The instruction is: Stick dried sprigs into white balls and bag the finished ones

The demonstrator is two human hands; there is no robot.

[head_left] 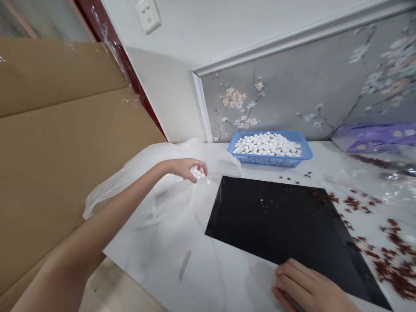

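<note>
My feed crops the right hand below and purple pack at right, blurring the red bits.

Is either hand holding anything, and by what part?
It can't be told: the left hand curls around small white balls at their sides, perhaps only touching; the right hand hides any hold beneath its fingers.

On table: flat panel centre-right; basket holding balls beyond it, near wall. Sheet far left. Pieces right, some on panel. Cardboard left of table.
</note>
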